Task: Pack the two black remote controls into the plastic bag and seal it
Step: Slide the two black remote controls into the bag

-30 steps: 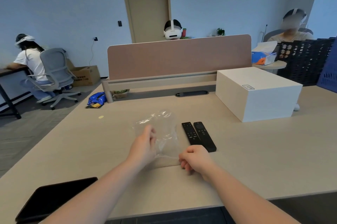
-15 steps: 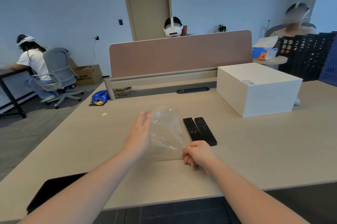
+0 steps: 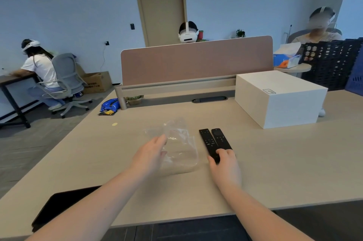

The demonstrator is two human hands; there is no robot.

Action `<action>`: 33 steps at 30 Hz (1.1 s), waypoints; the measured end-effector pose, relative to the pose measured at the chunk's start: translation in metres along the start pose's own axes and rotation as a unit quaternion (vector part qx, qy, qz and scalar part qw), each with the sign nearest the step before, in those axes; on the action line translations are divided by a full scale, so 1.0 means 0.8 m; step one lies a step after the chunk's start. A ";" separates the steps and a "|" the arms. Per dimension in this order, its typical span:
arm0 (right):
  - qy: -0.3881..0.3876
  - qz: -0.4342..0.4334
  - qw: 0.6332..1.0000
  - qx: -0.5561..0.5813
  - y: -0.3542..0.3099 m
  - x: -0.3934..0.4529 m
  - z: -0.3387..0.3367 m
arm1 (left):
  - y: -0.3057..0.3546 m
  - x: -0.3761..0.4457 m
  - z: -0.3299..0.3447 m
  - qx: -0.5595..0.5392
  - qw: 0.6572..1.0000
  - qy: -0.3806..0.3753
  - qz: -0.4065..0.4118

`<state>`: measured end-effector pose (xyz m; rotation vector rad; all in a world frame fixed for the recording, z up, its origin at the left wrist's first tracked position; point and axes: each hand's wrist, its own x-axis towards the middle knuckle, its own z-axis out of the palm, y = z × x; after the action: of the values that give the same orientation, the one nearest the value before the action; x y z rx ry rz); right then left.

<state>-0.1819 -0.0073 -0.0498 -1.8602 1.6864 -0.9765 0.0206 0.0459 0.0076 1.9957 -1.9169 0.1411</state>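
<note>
A clear plastic bag (image 3: 180, 150) lies crumpled on the beige table, and my left hand (image 3: 151, 154) holds its left edge. Just right of the bag, two black remote controls lie side by side, the left remote (image 3: 207, 141) and the right remote (image 3: 221, 138). My right hand (image 3: 224, 164) rests on their near ends, with its fingers curled over the left remote's near end. That end is hidden under my fingers.
A white box (image 3: 279, 99) stands on the table at the right. A black tablet (image 3: 59, 207) lies at the near left edge. A pink divider panel (image 3: 196, 60) runs across the back. Other people sit at the far left and far right.
My right hand has let go of the bag's right corner and moved right onto the near ends of the remotes. The bag has sagged lower onto the table.
</note>
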 end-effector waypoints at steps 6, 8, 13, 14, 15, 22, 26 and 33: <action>-0.029 0.016 0.996 -0.086 -0.010 0.012 0.001 | -0.004 -0.012 0.007 -0.055 0.997 -0.008 0.055; -0.043 0.032 0.993 -0.103 -0.016 0.016 0.001 | -0.006 -0.009 0.010 -0.051 0.997 -0.027 0.054; -0.042 0.034 0.995 -0.089 -0.022 0.026 -0.007 | 0.000 0.002 0.016 -0.072 0.995 -0.064 0.007; -0.029 0.034 0.997 -0.068 -0.023 0.028 -0.011 | 0.004 0.005 0.016 -0.083 0.994 -0.065 0.000; -0.016 0.032 0.998 -0.046 -0.024 0.029 -0.015 | 0.008 0.008 0.016 -0.093 0.993 -0.066 -0.004; 0.028 0.045 0.976 0.213 -0.056 0.016 -0.069 | 0.029 0.025 0.015 -0.093 0.991 -0.086 -0.045; -0.043 0.015 0.963 0.264 -0.071 -0.004 -0.093 | 0.040 0.041 0.012 -0.116 0.983 -0.026 -0.143; -0.047 -0.031 0.968 0.245 -0.053 -0.017 -0.118 | 0.021 0.058 -0.006 -0.164 0.960 0.050 -0.222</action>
<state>-0.2244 0.0251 0.0403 -1.6029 1.1988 -1.1815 0.0081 0.0035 0.0299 2.0791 -1.2876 -0.1807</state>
